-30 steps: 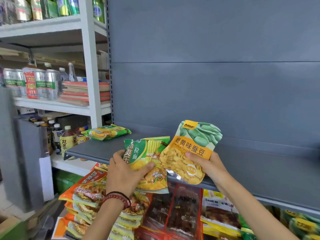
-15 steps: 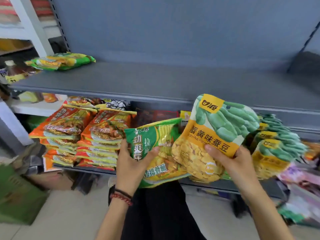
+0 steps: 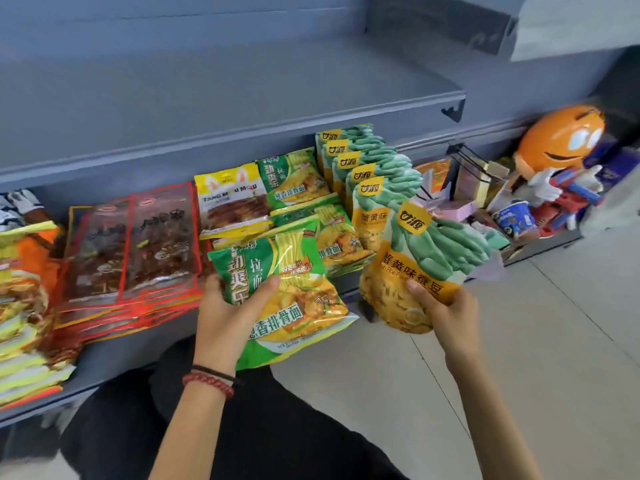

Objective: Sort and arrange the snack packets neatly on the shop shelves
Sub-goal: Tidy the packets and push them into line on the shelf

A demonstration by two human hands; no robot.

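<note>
Head view: left hand (image 3: 225, 318) grips noodle packet (image 3: 298, 296), right hand (image 3: 446, 317) bean packet (image 3: 429, 251), stocked shelf (image 3: 124, 353) behind.

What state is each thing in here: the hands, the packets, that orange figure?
left hand, grips the green noodle packet, held off the shelf.
right hand, grips the broad bean packet, held off the shelf.
broad bean row, overlapped on the lower shelf.
red packets, lying flat, stacked.
orange figure, upright.
</note>
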